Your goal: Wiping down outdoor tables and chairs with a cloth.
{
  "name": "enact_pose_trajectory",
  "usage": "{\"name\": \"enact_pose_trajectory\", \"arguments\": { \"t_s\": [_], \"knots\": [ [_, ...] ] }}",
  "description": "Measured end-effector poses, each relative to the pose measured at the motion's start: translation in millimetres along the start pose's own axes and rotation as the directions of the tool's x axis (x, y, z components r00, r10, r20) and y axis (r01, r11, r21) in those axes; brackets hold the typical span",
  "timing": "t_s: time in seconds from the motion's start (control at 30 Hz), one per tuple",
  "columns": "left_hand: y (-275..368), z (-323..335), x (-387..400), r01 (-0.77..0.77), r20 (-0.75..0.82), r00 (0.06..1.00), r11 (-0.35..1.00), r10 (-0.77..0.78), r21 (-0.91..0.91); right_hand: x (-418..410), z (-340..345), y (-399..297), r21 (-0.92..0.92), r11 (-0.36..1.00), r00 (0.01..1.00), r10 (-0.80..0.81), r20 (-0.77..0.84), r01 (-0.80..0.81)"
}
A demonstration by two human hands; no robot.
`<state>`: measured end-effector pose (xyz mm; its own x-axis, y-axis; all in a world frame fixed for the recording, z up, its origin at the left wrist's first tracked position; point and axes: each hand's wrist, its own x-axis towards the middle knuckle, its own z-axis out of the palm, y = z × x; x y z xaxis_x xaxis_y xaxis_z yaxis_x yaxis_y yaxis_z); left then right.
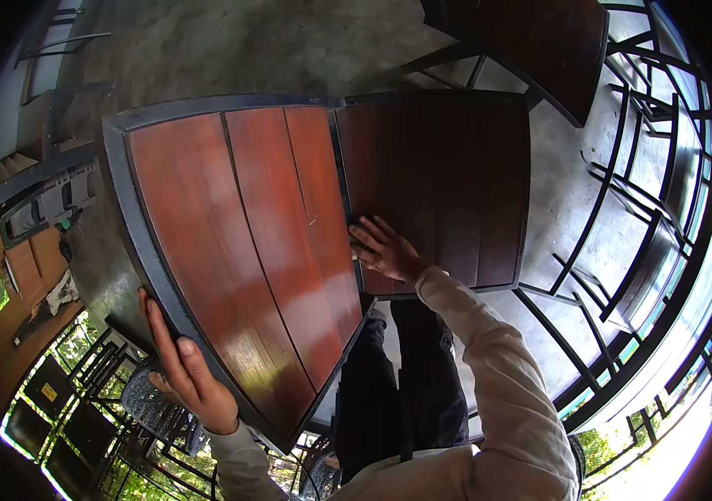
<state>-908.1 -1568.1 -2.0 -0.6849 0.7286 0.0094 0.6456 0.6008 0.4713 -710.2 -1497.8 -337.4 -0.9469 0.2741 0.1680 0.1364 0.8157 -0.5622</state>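
In front of me is a reddish-brown wood-plank tabletop (249, 232) in a black metal frame, apparently tilted. A darker wood tabletop (437, 181) adjoins its right side. My left hand (199, 382) lies along the outer edge of the reddish tabletop's frame, its fingers nearly straight and its thumb near the rim. At the seam between the two tops, my right hand (387, 250) is spread over the near part of the dark panel. Its fingertips reach the black frame bar. The undersides of both tops are hidden.
Another dark wooden table (537, 50) stands at the upper right. Black metal frames (619, 188) crowd the right side on the concrete floor (237, 50). A grey plastic case (49, 200) is at the left. A person in a patterned garment (159, 407) is at the lower left.
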Motion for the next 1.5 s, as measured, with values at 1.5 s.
{"name": "enact_pose_trajectory", "arguments": {
  "t_s": [1.5],
  "knots": [
    [-7,-8,-2,0.122,-0.042,0.991,0.991,-0.124,-0.055,-33,-47,44,0.008,0.951,0.947,0.310,-0.082,-0.310]
  ]
}}
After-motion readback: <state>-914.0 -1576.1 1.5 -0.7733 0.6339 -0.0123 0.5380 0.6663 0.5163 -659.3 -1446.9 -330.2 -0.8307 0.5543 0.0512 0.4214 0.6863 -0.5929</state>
